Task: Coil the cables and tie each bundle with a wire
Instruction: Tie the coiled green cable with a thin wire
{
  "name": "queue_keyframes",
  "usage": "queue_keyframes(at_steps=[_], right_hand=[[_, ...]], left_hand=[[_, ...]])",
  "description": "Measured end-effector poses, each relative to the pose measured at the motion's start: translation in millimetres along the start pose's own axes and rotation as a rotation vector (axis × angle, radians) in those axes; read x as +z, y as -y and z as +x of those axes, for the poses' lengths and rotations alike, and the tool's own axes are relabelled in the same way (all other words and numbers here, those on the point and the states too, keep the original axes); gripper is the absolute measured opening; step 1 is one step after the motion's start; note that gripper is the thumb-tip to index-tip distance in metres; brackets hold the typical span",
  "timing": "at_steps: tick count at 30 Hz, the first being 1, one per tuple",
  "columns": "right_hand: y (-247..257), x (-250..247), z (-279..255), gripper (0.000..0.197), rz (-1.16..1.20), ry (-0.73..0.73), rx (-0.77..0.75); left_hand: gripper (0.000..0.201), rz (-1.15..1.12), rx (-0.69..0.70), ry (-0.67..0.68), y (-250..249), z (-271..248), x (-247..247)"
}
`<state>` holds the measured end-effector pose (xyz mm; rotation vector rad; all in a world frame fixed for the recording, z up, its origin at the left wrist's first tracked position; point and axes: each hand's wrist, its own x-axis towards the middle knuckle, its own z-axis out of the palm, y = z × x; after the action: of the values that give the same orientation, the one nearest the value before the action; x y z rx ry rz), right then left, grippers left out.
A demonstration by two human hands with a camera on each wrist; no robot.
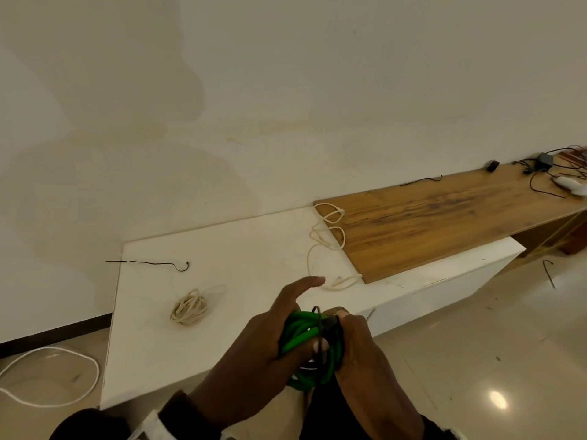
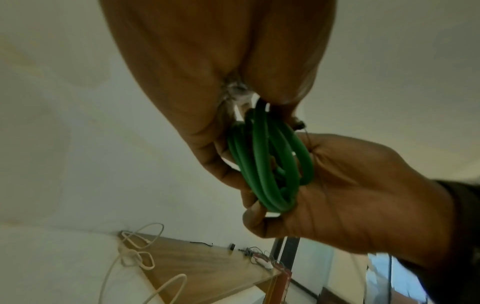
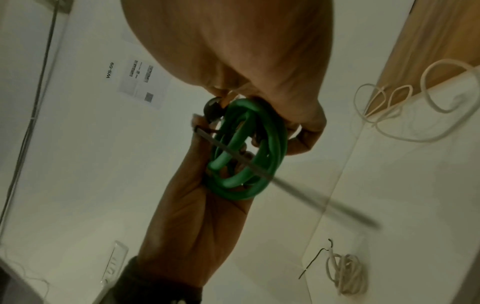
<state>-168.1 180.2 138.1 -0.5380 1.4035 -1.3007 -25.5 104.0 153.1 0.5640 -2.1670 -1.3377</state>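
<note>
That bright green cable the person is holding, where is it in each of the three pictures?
Head view: the green cable sits low and centre, coiled between both hands.
Left wrist view: centre, its loops hanging below the left hand against the right hand.
Right wrist view: centre, with a thin dark wire across it.
Shared landmark: the loose cream cable at the wooden board's edge shows in all three.

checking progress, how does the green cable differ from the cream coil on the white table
The green cable is held up between the left hand and the right hand; the cream coil lies untouched on the white table. Green is thicker, in a few loops; cream is thin, in many turns. A dark wire crosses the green bundle; no tie shows on the cream one. Both are coiled.
</note>
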Motion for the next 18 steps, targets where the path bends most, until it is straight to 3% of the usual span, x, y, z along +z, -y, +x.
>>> queue_keyframes(at_steps=[8,14,18], right_hand=[[6.2,8.6,2.1,0.04,-0.087,0.065,-0.042],[9.4,4.9,1.4,0.04,-0.157,0.038,-0.153],[9.7,6.0,3.3,0.039,-0.246,0.0,-0.216]], left_hand=[[0.036,-0.333,-0.122,0.08,-5.2,-1.0,-13.9],[0.026,-0.457,-0.184,-0.092,2.3,-2.5,0.4],[0.018,-0.615,-0.297,-0.116,7.2,-2.1,7.2]])
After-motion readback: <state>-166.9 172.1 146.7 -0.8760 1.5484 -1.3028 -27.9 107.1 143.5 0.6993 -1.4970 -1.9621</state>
